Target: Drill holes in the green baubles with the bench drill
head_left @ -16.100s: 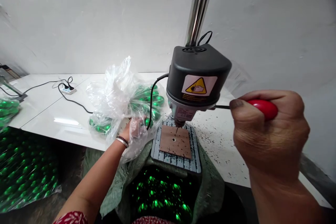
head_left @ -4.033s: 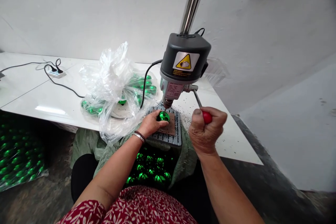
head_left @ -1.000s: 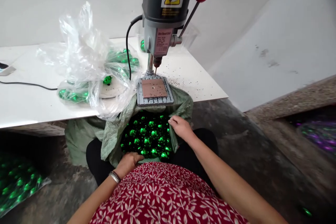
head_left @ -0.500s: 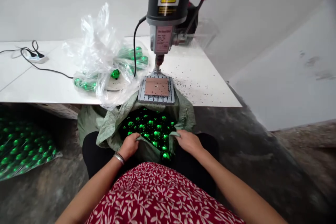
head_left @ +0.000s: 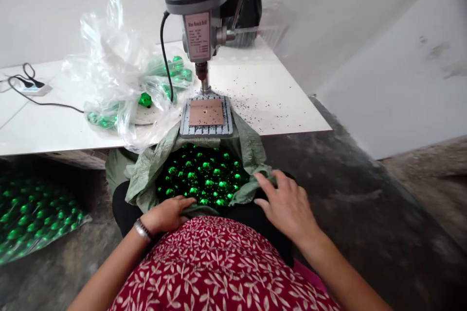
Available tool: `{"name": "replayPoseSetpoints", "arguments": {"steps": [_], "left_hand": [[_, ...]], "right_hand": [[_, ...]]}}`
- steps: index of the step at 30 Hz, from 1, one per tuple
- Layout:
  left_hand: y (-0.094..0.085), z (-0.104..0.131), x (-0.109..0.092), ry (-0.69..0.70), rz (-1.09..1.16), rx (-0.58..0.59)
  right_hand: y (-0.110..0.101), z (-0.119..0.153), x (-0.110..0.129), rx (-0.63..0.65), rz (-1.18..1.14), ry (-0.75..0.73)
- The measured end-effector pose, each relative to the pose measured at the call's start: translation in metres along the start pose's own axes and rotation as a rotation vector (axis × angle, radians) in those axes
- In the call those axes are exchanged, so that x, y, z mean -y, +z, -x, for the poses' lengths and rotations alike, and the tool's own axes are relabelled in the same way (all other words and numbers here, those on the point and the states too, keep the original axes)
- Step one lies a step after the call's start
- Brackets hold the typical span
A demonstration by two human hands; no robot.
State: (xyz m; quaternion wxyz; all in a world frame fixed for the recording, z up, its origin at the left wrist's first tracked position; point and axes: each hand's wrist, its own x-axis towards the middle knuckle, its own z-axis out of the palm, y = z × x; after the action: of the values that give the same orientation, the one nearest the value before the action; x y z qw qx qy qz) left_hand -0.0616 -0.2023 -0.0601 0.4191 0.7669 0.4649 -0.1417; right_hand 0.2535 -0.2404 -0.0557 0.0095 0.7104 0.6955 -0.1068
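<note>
A green woven sack (head_left: 144, 177) lies gathered open across my lap, below the table's front edge. Inside it are many shiny green balls (head_left: 209, 183). At the sack's near left rim, my left hand (head_left: 166, 215) pinches the cloth, its lower fingers partly hidden against the red patterned shirt. My right hand (head_left: 288, 201) is open at the sack's right rim, thumb and fingers apart, fingertips by the folded cloth. Directly above the sack's far side is a bench drill (head_left: 199, 34), its base plate (head_left: 206, 130) carrying a brown board (head_left: 206, 112) with a small hole.
Clear plastic bags (head_left: 109, 53) with green balls sit on the white table (head_left: 44, 131), left of the drill. One green ball (head_left: 145, 100) shows among them. Dark shavings (head_left: 259, 107) litter the right side. A power strip (head_left: 35, 88) is far left; a large ball-filled bag (head_left: 36, 218) is on the floor.
My right hand has let go of the sack's rim, spread its fingers and moved right. My left hand has moved down and left, nearer my body. The sack's near rim lies lower. The view has shifted.
</note>
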Motion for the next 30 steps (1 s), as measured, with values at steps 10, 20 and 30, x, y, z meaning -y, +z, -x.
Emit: {"name": "replayPoseSetpoints", "arguments": {"steps": [10,20,30], "left_hand": [[0.016,-0.015,-0.009,0.162,0.021,-0.021],[0.056,-0.022,0.033,-0.113,0.534,-0.131],[-0.018,-0.012,0.048,0.138,0.489,-0.544]], "right_hand": [[0.096,-0.084,0.073,0.487,-0.169,0.073],[0.131,-0.179,0.148,0.515,-0.302,0.030],[0.136,-0.221,0.169,0.444,-0.314,-0.290]]}}
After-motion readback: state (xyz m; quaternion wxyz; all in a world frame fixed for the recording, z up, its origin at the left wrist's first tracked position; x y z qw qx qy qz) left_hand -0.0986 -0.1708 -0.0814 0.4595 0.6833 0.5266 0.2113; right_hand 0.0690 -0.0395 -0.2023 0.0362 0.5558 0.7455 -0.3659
